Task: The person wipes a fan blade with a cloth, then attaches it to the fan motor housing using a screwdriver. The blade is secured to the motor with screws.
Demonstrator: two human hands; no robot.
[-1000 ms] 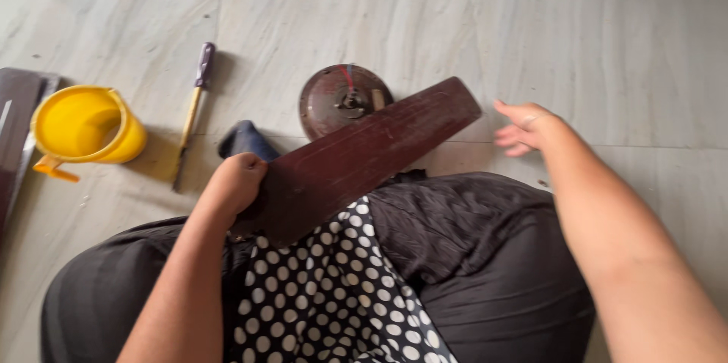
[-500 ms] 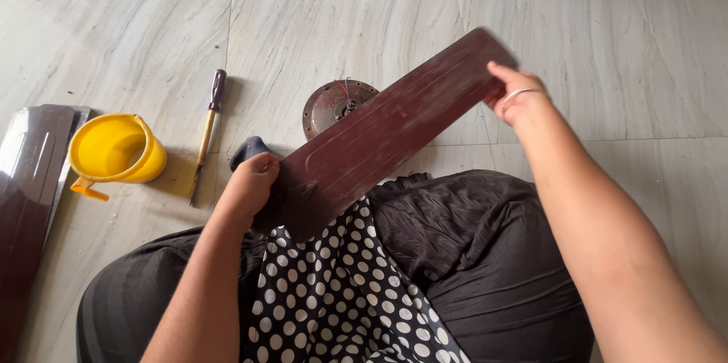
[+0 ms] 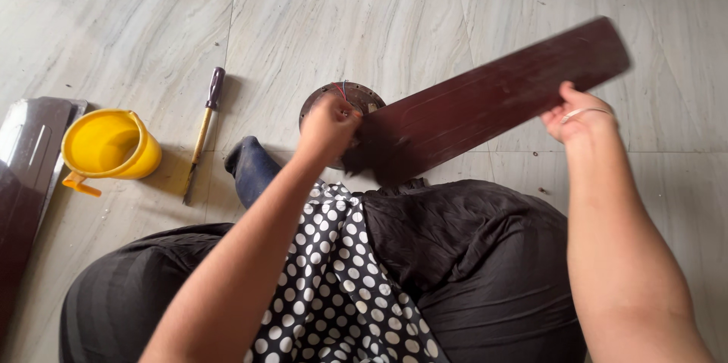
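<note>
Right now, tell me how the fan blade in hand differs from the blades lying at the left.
The held blade is lifted off the floor and tilted, gripped by the left hand and right hand; the stacked blades lie flat, untouched. The held one shows whole, the stacked ones are cut by the frame. Both look dark maroon and long.

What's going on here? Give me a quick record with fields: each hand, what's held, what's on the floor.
Left hand: grips the near end of the fan blade
Right hand: holds the blade farther along its edge
Blade: dark brown, tilted, off the floor
Behind the blade: round fan motor, partly hidden
Floor, left side: screwdriver, yellow mug, more dark blades
</note>
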